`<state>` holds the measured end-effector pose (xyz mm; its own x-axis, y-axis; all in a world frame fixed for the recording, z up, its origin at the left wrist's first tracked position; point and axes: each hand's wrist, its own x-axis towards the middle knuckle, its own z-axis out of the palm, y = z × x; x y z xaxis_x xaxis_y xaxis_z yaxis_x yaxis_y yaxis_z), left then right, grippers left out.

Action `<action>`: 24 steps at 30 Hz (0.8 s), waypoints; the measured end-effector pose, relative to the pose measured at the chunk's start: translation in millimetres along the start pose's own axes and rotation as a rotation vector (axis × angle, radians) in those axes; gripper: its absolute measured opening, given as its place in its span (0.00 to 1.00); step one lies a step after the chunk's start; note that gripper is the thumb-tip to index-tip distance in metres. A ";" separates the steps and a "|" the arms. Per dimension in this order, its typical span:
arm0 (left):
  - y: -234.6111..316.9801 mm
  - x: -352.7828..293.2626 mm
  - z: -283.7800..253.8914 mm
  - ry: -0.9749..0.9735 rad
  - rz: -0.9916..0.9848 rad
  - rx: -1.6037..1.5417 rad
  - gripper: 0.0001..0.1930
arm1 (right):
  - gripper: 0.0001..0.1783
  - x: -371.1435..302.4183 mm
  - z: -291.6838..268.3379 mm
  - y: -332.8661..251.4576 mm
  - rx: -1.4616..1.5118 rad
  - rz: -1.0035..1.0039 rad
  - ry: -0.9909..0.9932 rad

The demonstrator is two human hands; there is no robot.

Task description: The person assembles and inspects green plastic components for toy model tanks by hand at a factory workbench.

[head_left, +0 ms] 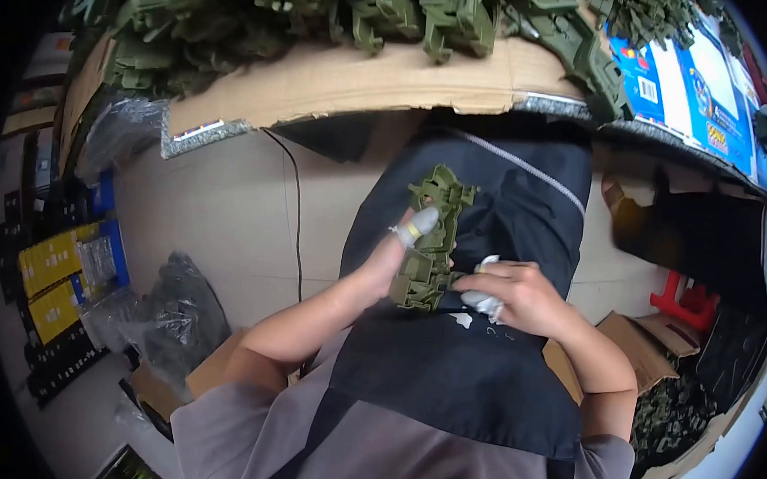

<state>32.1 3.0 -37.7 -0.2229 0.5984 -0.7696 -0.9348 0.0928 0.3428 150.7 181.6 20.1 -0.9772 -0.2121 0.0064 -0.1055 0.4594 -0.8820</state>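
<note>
My left hand [405, 245] holds a long olive-green moulded plastic part [441, 216] over my lap, its thumb lying along the piece. That thumb wears a pale covering with a yellowish band. Close to the part's lower right end is my right hand [519, 294], fingers curled together, the index fingertip at or very near the plastic. White material [482, 304] shows at its thumb and fingers; whether this is a finger covering or something held, I cannot tell. Small white scraps [462, 320] lie on the dark apron [446, 364] just below.
Ahead, a cardboard-covered table [349, 77] carries piled green plastic parts [451, 18]. An open carton [687, 411] of small dark green pieces stands at right, near a red plastic object [686, 299]. Another person's dark-clothed leg [704, 239] is beyond. Yellow boxes [52, 265] and a grey plastic bag [180, 316] are left.
</note>
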 end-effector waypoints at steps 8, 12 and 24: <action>-11.9 -5.8 -7.7 -0.099 0.062 0.070 0.27 | 0.12 14.9 23.1 -6.9 -0.134 -0.011 -0.171; -10.4 -2.7 -12.2 -0.081 0.030 0.019 0.26 | 0.11 21.0 26.5 -5.8 -0.074 0.033 -0.187; -2.1 3.4 -16.4 -0.140 -0.025 -0.103 0.23 | 0.20 32.5 2.1 -5.0 -0.111 0.084 -0.349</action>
<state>28.8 -8.2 -49.9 -0.1653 0.7028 -0.6920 -0.9646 0.0309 0.2618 119.9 170.5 23.8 -0.8637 -0.4419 -0.2422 -0.0653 0.5746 -0.8158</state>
